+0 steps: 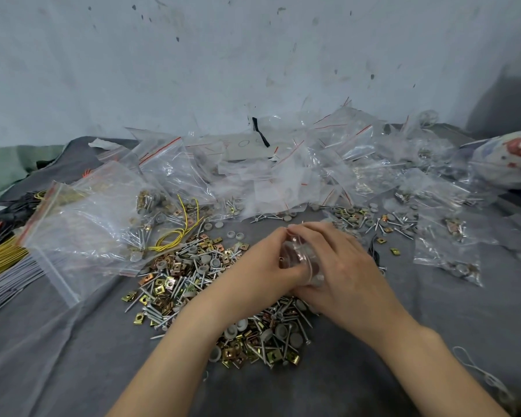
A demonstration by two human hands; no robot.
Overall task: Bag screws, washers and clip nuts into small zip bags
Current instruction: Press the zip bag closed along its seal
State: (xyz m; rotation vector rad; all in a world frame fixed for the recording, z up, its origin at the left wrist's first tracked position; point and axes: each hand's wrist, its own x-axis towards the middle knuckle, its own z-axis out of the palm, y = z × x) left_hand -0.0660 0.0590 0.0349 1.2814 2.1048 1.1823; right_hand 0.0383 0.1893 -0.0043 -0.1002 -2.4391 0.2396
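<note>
Above the loose pile of screws, washers and clip nuts (211,296) on the grey worktop (73,356), the left hand (253,266) and right hand (340,266) pinched a small zip bag (298,257) between them, apparently sealing it; next it likely needed setting among the filled bags (283,170).

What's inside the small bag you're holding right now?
Through the clear small bag, held by the left hand and right hand, something grey and round shows near the bottom. The hands cover the rest, so the count is hidden.
</note>
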